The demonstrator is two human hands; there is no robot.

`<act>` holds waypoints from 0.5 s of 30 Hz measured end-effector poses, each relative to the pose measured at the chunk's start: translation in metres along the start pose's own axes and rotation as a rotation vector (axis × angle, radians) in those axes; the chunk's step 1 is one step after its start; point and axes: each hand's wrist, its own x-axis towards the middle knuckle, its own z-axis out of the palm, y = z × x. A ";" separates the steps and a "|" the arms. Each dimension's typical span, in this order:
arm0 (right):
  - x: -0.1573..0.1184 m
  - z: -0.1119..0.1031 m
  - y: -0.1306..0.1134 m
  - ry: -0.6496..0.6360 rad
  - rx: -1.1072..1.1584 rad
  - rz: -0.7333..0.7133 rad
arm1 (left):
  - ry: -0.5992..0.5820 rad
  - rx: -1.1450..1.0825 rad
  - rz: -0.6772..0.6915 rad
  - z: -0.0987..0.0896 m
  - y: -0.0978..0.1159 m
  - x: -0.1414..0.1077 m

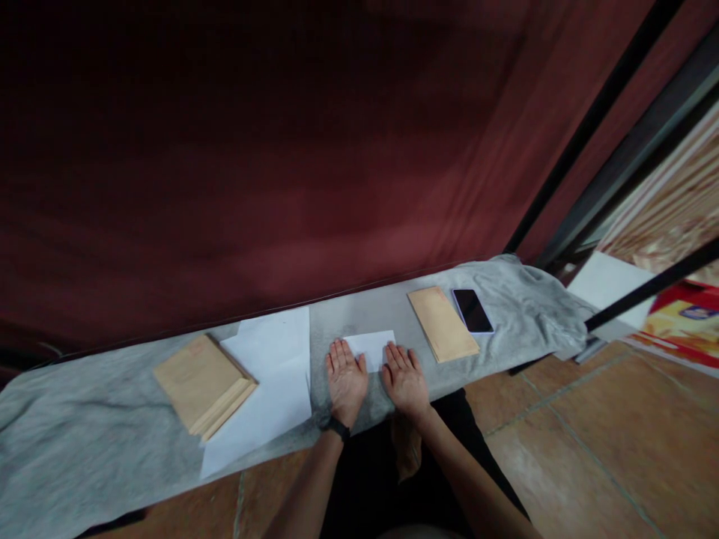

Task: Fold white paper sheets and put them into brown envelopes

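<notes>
A small white folded paper (371, 349) lies on the grey cloth surface (329, 322) in front of me. Flat on its left end rests my left hand (347, 378), palm down with the fingers extended. My right hand (405, 376) lies palm down at the paper's right end, fingers stretched out. Neither hand is wrapped round anything. To the left are large white sheets (275, 374), partly covered by a stack of brown envelopes (199, 378). More brown envelopes (443, 323) lie to the right of my right hand.
A phone (472, 311) with a dark screen lies beside the right-hand envelopes. Behind the narrow surface stands a dark red panel (281, 187). Black poles (584, 142) and a red and yellow box (682, 322) are at the far right, above a tiled floor (618, 419).
</notes>
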 end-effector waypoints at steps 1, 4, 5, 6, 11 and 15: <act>-0.001 0.000 0.000 0.006 -0.001 0.001 | 0.001 0.001 0.001 -0.001 -0.002 -0.003; -0.003 0.000 0.001 0.017 -0.001 0.000 | -0.003 0.004 0.017 -0.006 -0.008 -0.011; -0.003 0.000 0.001 0.017 0.000 -0.001 | -0.005 0.008 0.024 -0.007 -0.010 -0.013; -0.003 0.001 0.001 0.016 0.001 -0.002 | -0.007 0.011 0.030 -0.009 -0.011 -0.016; -0.005 0.002 0.002 0.020 -0.011 -0.005 | -0.017 -0.005 0.038 -0.013 -0.017 -0.019; -0.009 0.001 0.002 0.063 -0.026 -0.021 | -0.001 -0.111 0.111 -0.017 -0.023 -0.019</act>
